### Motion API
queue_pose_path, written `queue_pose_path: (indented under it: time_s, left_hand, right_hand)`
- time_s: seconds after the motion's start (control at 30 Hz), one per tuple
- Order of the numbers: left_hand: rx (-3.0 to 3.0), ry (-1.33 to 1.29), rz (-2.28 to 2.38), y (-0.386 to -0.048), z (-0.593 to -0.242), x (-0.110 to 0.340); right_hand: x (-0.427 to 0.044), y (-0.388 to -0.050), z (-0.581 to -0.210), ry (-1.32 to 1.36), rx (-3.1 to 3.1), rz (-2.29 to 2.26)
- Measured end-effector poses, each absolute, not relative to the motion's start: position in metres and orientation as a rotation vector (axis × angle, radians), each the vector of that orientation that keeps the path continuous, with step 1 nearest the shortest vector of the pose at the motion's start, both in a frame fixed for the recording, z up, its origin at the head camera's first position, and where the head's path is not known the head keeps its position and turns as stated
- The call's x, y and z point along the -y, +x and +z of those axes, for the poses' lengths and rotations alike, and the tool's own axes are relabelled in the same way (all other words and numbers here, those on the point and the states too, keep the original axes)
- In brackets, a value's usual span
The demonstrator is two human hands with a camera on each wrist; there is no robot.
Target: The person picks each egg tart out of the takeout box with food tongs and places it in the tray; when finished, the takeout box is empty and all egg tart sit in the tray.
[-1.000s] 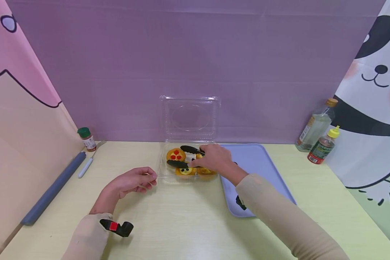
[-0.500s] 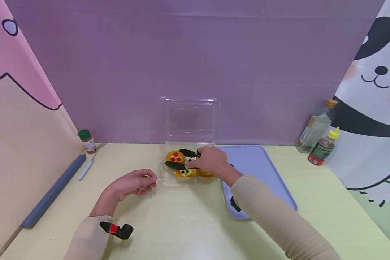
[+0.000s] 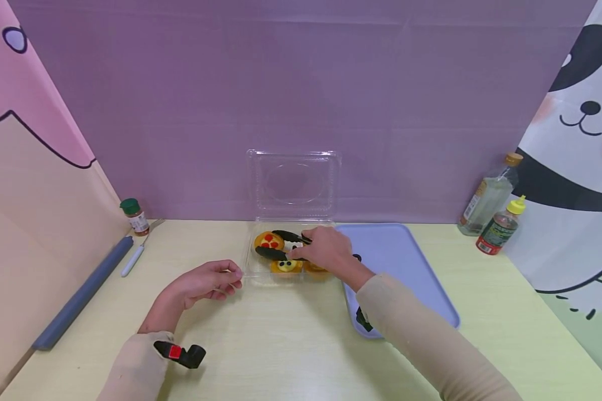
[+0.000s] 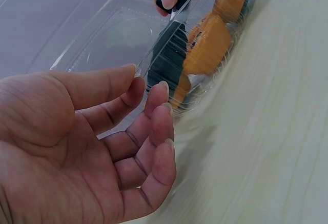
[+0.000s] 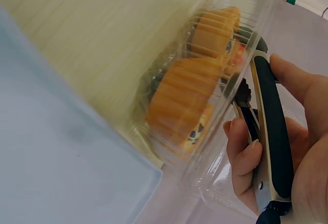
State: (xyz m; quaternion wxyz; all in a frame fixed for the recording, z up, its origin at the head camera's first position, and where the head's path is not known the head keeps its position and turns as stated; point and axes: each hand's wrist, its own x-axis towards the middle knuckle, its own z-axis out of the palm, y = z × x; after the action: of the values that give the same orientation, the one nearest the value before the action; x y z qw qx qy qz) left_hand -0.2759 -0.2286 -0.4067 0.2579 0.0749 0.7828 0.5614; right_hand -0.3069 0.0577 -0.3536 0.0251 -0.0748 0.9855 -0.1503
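Note:
In the head view a clear hinged plastic container [image 3: 258, 273] stands with its lid [image 3: 295, 184] raised. Several small tarts sit inside, among them a red-topped tart [image 3: 269, 240] at the left and a tart with a face [image 3: 286, 266] at the front. My right hand [image 3: 327, 248] grips tongs [image 5: 274, 126] with black heads. Those heads lie spread on either side of the red-topped tart, inside the container. My left hand [image 3: 208, 283] pinches the container's left rim between thumb and forefinger, its other fingers loosely curled [image 4: 159, 126]. My right hand partly hides the tarts at the right.
A lavender tray [image 3: 401, 267] lies right of the container, under my right forearm. Two bottles, one clear [image 3: 491, 195] and one yellow-capped [image 3: 500, 225], stand at the back right. At the left are a green-capped jar [image 3: 135, 217], a white-handled utensil [image 3: 132, 260] and a blue roll [image 3: 82, 294].
My right hand and the tongs have shifted slightly left and down within the container. The red-topped tart has moved slightly left. My left hand stays at the rim.

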Motion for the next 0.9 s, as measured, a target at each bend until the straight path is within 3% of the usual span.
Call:
queue_pose_path:
  time_s: [0.9]
  left_hand:
    - [-2.116,0.202,1.527,-0.2761,-0.4074,0.2293]
  right_hand:
    - [-0.0605,-0.3067,-0.3600,-0.305,-3.070,-0.488]
